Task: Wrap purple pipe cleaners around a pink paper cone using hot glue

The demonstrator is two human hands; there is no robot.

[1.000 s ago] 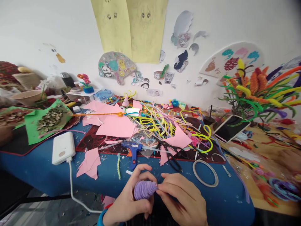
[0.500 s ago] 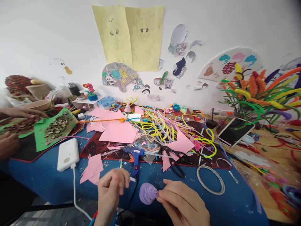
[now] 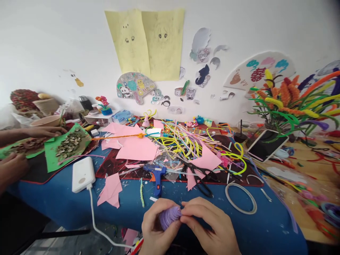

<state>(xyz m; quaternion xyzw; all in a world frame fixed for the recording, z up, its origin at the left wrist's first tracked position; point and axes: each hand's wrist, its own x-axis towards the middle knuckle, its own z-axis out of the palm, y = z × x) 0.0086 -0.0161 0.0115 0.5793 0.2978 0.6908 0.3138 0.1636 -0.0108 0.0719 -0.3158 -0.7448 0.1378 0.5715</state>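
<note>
Low in the head view, both my hands close around a small purple coil of pipe cleaner (image 3: 170,216), shaped like a ridged cone. My left hand (image 3: 155,228) cups it from the left and below. My right hand (image 3: 209,228) pinches its right tip with thumb and forefinger. Both sit just over the near edge of the blue table (image 3: 53,198). A blue glue gun (image 3: 156,175) lies just beyond my hands, and black scissors (image 3: 200,177) lie to its right.
Pink paper scraps (image 3: 136,148) and a tangle of pipe cleaners (image 3: 180,140) cover the table's middle. A white power bank (image 3: 83,174) with cable lies left. Another person's hands (image 3: 42,131) work over green paper with seeds (image 3: 66,146). A phone (image 3: 267,145) and pipe-cleaner bouquet (image 3: 287,102) stand right.
My left hand, which had let go of the purple coil and lifted away to the left, has come back and holds it again. The view has shifted slightly.
</note>
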